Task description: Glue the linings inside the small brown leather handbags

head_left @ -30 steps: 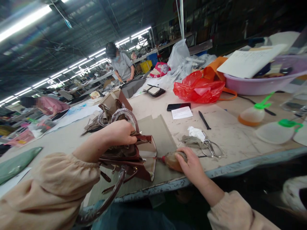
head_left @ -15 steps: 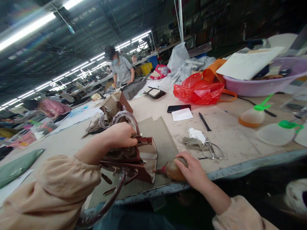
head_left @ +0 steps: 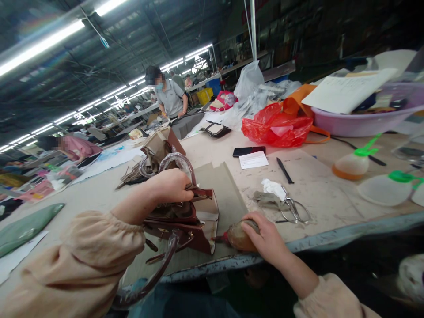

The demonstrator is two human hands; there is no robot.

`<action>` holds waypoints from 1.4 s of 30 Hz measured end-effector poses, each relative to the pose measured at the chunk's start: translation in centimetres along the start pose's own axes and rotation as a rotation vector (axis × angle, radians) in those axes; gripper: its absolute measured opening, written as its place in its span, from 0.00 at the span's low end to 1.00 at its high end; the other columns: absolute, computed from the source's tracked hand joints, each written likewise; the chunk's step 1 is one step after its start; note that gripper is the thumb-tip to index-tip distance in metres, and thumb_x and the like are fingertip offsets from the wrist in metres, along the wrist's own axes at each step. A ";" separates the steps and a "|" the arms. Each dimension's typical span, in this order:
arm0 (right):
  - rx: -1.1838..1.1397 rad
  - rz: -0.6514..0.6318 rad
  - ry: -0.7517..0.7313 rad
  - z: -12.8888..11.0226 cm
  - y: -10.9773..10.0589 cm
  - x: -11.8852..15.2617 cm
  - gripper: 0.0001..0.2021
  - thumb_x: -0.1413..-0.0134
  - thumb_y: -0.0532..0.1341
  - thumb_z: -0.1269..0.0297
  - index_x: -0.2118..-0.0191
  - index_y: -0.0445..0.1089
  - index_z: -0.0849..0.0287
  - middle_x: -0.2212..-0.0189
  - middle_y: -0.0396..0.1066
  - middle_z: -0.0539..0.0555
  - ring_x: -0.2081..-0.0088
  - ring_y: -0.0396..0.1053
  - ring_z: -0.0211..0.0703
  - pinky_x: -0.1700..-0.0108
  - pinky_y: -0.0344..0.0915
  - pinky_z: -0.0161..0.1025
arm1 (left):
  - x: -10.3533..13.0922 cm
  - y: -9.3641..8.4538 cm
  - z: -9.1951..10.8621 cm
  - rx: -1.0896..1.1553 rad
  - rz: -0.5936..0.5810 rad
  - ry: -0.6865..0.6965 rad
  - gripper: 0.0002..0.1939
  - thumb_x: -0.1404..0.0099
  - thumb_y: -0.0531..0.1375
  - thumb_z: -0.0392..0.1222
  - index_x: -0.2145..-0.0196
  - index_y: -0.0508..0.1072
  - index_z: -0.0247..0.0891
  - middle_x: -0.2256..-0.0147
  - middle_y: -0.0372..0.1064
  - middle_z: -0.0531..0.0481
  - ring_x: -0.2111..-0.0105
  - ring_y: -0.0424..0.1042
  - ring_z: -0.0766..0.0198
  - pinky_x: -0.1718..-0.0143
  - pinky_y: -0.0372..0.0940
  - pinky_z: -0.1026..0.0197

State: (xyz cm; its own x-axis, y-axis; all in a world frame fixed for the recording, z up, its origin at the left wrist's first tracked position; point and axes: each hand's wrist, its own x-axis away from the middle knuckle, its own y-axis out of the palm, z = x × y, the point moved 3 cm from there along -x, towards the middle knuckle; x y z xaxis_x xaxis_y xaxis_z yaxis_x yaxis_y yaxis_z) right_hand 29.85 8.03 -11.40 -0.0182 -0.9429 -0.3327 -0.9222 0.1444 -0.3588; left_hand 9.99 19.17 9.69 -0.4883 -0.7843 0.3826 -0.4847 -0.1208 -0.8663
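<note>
I'm guiding the bottle [head_left: 239, 236] lower along the edge of the bag [head_left: 200, 237] than before; my right grip [head_left: 265, 236] is wrapping the bottle, my left grip [head_left: 175, 185] pinching the bag.

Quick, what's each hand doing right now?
Left hand: closed, holding the top part of the brown bag.
Right hand: closed around a bottle, its tip pointing at the bag's edge.

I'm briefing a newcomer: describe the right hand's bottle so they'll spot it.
On the workbench, find the brown handbag the left hand holds. Right of it, the right hand grips the brownish bottle. Its neck is red; two bottles farther right have green tops.
</note>
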 end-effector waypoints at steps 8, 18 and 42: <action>0.083 0.216 -0.169 1.0 0.0 -0.4 0.05 0.39 0.58 0.63 0.59 0.67 0.57 0.63 0.71 0.55 0.59 0.70 0.48 0.56 0.68 0.44 | -0.7 0.6 -0.4 -0.044 0.046 -0.003 0.17 0.42 0.53 0.50 0.74 0.77 0.38 0.77 0.71 0.45 0.78 0.67 0.60 0.77 0.53 0.58; 0.113 0.178 -0.150 0.7 -0.2 -1.2 0.05 0.39 0.57 0.62 0.62 0.68 0.56 0.66 0.71 0.55 0.61 0.70 0.47 0.58 0.68 0.44 | -1.5 1.0 -0.2 -0.054 0.097 -0.067 0.20 0.41 0.52 0.52 0.70 0.79 0.37 0.74 0.75 0.41 0.74 0.73 0.54 0.76 0.57 0.57; -0.030 -0.033 0.119 -1.6 -3.8 1.1 0.22 0.50 0.58 0.41 0.63 0.74 0.54 0.63 0.77 0.53 0.58 0.74 0.53 0.55 0.69 0.41 | 16.1 5.2 1.9 0.300 0.126 -0.209 0.16 0.43 0.56 0.47 0.64 0.80 0.40 0.66 0.78 0.44 0.70 0.74 0.56 0.74 0.61 0.60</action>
State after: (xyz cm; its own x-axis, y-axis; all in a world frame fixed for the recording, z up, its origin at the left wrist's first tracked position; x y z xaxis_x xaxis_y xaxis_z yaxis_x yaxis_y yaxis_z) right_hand 32.67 5.92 -8.99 -0.0313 -0.9762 -0.2146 -0.9341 0.1050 -0.3413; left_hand 1.00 4.77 10.74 -0.3569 -0.9078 0.2204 -0.1811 -0.1642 -0.9697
